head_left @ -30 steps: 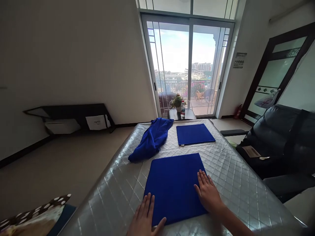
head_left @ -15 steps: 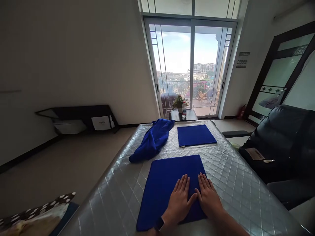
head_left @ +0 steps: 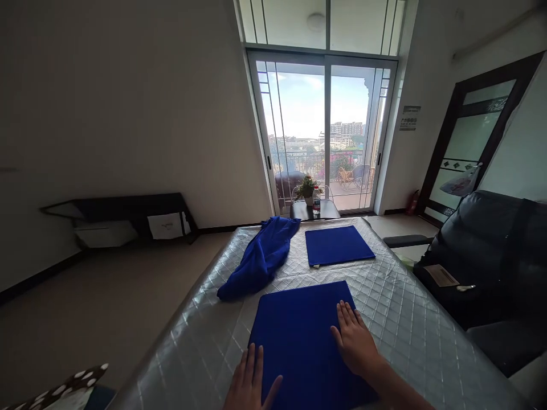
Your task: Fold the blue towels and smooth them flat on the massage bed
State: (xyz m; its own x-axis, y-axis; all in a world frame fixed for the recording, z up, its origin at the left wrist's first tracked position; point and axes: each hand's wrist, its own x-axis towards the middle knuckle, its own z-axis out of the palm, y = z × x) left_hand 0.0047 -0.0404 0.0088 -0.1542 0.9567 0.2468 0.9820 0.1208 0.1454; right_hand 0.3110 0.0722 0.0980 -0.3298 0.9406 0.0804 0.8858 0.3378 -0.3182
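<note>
A blue cloth (head_left: 299, 336), spread flat in a near-rectangle, lies in front of me on the quilted silver mattress (head_left: 397, 319). My left hand (head_left: 250, 380) rests open at the cloth's near left edge, fingers stretched forward; its wrist is out of view. On the right edge lies my right hand (head_left: 354, 339), open and palm down with the thumb apart. Beyond it sits a second, smaller-looking flat blue cloth (head_left: 339, 245) with a small white tag. To its left is a crumpled blue cloth (head_left: 260, 259).
A black armchair (head_left: 504, 256) stands close on the right, with a brown flat item (head_left: 441, 275) on its seat. Past the mattress, a small table (head_left: 327, 210) holds a potted plant (head_left: 306, 188) and a bottle (head_left: 316, 202). A dark shelf unit (head_left: 128, 208) is by the left wall.
My left hand has slid left and nearer across the cloth, away from my right hand. The right hand stays at the right edge. The view has tilted up slightly.
</note>
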